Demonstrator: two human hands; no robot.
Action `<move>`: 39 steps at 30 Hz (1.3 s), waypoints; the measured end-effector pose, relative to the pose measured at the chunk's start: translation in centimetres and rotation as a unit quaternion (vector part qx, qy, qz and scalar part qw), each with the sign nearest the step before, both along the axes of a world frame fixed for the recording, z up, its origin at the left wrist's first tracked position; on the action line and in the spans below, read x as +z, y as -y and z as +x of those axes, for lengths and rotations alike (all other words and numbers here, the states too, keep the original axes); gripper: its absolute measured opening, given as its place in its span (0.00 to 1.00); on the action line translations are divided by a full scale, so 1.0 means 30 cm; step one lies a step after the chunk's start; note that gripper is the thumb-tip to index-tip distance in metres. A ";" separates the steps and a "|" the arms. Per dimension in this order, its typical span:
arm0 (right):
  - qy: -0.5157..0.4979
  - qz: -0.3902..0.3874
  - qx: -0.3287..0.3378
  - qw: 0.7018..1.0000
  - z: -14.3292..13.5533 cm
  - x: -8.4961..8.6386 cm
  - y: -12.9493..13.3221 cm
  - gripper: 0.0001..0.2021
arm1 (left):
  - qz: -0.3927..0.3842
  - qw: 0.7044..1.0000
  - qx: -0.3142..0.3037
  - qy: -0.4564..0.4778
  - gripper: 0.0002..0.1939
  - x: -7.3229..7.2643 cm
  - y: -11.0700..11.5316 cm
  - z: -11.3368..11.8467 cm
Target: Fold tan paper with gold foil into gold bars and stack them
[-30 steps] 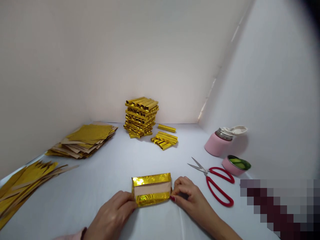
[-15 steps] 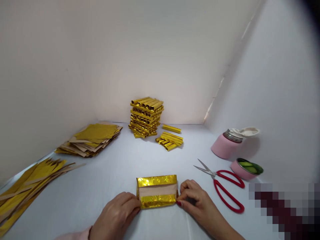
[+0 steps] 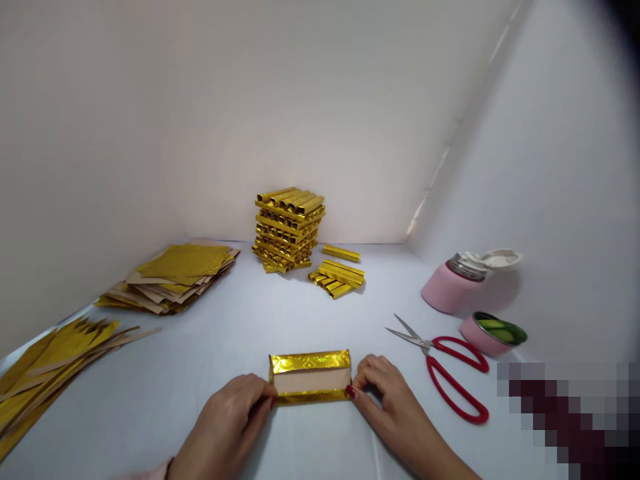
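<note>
A sheet of gold foil paper point(image 3: 311, 382) lies in front of me, its near and far edges folded in over a beige strip of its plain side. My left hand point(image 3: 227, 420) pinches the near left corner between thumb and fingertips. At the near right corner my right hand point(image 3: 393, 403) does the same, its thumb on the folded edge and its other fingers curled. Red-handled scissors point(image 3: 435, 353) rest with blades parted to the right of that hand.
Folded gold paper bars form a crosswise stack point(image 3: 289, 230) at the back, with several loose bars point(image 3: 340, 277) beside it. Gold and beige sheets point(image 3: 185, 263) and cut strips point(image 3: 60, 360) lie left. A pink bottle point(image 3: 450, 288) and a pink container point(image 3: 487, 333) holding green pieces stand right.
The near edge of the gold paper has been folded up further, so its near band looks narrower. Both hands have shifted slightly away from me with it. The scissors stay put.
</note>
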State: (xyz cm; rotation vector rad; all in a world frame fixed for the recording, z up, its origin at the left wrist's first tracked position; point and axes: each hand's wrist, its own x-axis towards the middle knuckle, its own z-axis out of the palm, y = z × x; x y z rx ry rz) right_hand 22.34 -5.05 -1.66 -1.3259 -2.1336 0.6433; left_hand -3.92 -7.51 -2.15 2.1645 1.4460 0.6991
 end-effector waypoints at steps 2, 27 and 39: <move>0.001 -0.001 -0.011 1.000 -0.008 0.002 0.001 0.08 | -0.027 1.000 0.007 0.000 0.09 0.007 -0.004 0.002; 0.070 0.080 -0.025 0.994 -0.025 -0.024 0.019 0.09 | 0.217 0.921 -0.135 -0.295 0.18 0.001 0.034 0.040; 0.100 0.259 0.140 0.950 -0.066 0.006 0.056 0.09 | 0.261 0.917 -0.133 -0.269 0.16 -0.053 0.031 0.057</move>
